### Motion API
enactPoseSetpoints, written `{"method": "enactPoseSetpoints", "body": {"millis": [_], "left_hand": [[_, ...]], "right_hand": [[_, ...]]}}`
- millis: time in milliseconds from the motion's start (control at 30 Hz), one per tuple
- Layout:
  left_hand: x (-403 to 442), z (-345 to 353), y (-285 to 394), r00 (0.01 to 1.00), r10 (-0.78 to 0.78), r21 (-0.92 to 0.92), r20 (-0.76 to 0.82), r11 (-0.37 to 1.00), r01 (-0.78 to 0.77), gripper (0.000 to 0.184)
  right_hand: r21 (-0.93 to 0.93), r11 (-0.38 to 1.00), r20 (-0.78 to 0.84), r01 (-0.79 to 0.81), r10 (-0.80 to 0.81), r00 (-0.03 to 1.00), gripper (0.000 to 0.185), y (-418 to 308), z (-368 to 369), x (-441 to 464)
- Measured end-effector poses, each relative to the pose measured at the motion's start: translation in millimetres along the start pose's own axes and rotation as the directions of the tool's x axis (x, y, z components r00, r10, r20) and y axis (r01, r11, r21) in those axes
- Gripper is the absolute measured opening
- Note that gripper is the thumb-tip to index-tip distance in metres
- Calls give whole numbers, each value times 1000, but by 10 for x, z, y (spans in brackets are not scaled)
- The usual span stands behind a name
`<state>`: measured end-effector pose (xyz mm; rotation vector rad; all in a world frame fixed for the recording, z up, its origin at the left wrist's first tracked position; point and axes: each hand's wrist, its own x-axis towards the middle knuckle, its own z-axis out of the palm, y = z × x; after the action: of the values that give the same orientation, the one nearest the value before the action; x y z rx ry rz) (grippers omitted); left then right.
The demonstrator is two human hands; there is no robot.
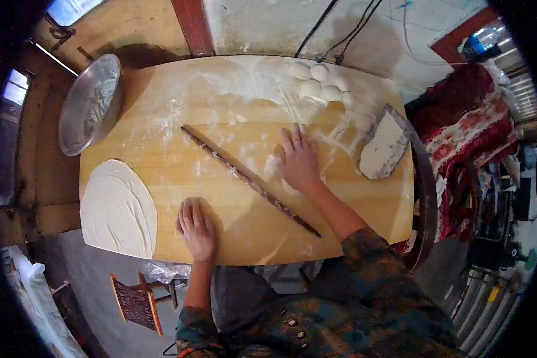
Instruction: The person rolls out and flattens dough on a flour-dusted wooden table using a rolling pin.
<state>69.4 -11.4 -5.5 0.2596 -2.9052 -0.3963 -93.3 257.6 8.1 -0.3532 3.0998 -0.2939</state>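
My right hand point(298, 160) lies palm down on the floured wooden board point(244, 140), fingers stretched toward the dough balls point(310, 88) and apart from them. My left hand point(196, 230) rests at the board's near edge with its fingers out and nothing seen in them. A long, thin, dark rolling pin point(250, 181) lies diagonally between my two hands, touching neither. Left of my left hand, a thin rolled-out dough sheet point(119, 209) lies near the board's left corner. Several round dough balls sit in a cluster at the back right, dusted with flour.
A metal basin point(91, 104) leans at the board's back left. A bag of flour point(385, 143) lies open at the right edge. A small folding stool point(136, 304) stands below the front left. A patterned red cloth point(468, 128) is piled at the right. Cords hang along the wall.
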Motion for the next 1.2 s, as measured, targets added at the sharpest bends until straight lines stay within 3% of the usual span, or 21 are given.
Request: {"method": "enactPoseSetpoints", "body": {"millis": [200,333,433,467,500,533,633,667,767,833,1033,1100,1133,1200], "left_hand": [[8,-70,51,998,-30,6,51,1000,30,48],[-36,-33,3,1000,18,-20,-3,1000,-18,48],[-4,57,19,996,73,-84,-54,993,-78,48],[55,36,70,992,122,-221,-20,967,-123,47],[120,36,158,978,209,-231,-24,950,-209,47],[211,61,278,956,292,-242,-30,926,-290,46],[504,190,645,826,563,-162,25,817,-553,41],[597,210,715,758,649,-120,61,759,-640,40],[701,188,795,771,628,-30,104,777,-629,29],[623,112,645,732,661,-96,168,750,-655,23],[457,-194,625,685,709,-132,169,705,-697,22],[494,-275,846,688,709,-169,157,706,-688,23],[500,-188,958,708,686,-187,167,727,-660,23],[511,20,1180,741,644,-221,188,763,-607,25]], "right_hand": [[-27,1000,-40,7,-8,999,68,6,46,2],[-18,999,-98,-41,39,994,60,7,31,16],[95,994,-135,45,-32,990,56,293,205,87],[207,978,-140,6,24,990,53,437,164,34],[318,948,-133,-28,74,988,50,600,124,-58],[422,905,-120,-58,119,986,47,676,101,-138],[206,968,192,-146,106,976,47,520,-328,-382],[210,962,214,-173,127,969,47,530,-220,-408],[283,917,305,-281,192,933,45,569,40,-412],[422,812,403,-404,232,885,43,423,-144,-477],[392,782,342,-484,365,866,34,479,-51,-956],[29,992,343,-126,109,933,34,408,-362,-1056],[-152,985,382,80,-16,924,35,364,-540,-1115],[-54,997,233,48,-34,972,36,333,-616,-1311]]}}
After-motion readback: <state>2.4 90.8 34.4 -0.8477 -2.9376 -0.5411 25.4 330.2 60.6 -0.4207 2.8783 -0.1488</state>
